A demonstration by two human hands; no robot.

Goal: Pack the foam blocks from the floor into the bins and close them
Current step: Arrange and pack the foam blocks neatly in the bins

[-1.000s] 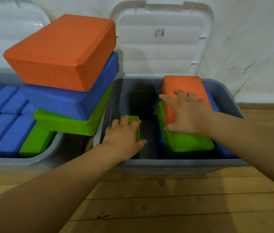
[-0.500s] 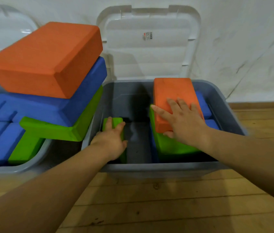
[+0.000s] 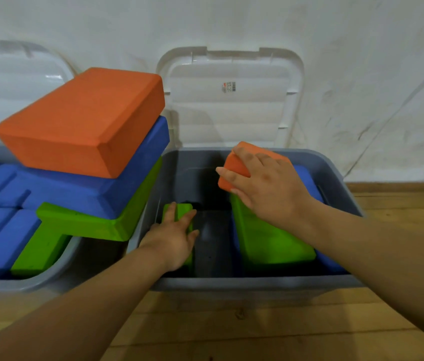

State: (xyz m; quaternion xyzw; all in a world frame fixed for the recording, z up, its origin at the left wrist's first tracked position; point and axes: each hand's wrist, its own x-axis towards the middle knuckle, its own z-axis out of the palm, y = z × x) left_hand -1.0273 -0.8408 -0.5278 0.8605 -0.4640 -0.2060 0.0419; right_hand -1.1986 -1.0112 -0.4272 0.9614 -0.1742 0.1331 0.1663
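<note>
Right hand [image 3: 268, 183] grips orange block [image 3: 234, 165]; left hand [image 3: 172, 241] on green block [image 3: 179, 209]

Right bin [image 3: 257, 284]: bare middle lane, open from above, between slim green block [image 3: 179, 210] under left hand [image 3: 172, 243] and large green block [image 3: 270, 238]. Right hand [image 3: 268, 186], gripping orange block [image 3: 234, 165], blocks far right. Left bin [image 3: 23, 284]: full; stack [image 3: 127, 165] reaches right bin's left rim.
</note>
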